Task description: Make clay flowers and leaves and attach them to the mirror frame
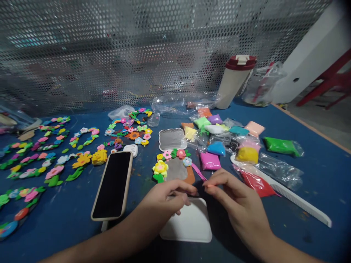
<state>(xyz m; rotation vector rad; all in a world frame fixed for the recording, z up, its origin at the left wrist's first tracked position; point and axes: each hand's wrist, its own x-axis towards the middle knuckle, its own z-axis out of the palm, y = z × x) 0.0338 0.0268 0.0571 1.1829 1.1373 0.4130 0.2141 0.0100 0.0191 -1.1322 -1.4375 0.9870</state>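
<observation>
The right hand [241, 202] pinches a small, smooth lump of orange clay [210, 186] between fingertips and thumb; the left hand [170, 197] curls loosely, fingers apart and seemingly bare, above a flat white board [189, 224] with rounded corners. Just beyond the left fingers lies the mirror [175, 168], its glass dull grey. The work on it looks partly done: puffy, matte petals and leaves follow its left side and top, down to a blue flower [187, 162], while the brown rim [190, 178] at lower right is bare, probably left to decorate. Beyond the right fingers, soft clay in crinkled clear packets, including a magenta packet [210, 161], covers the counter [309, 204].
</observation>
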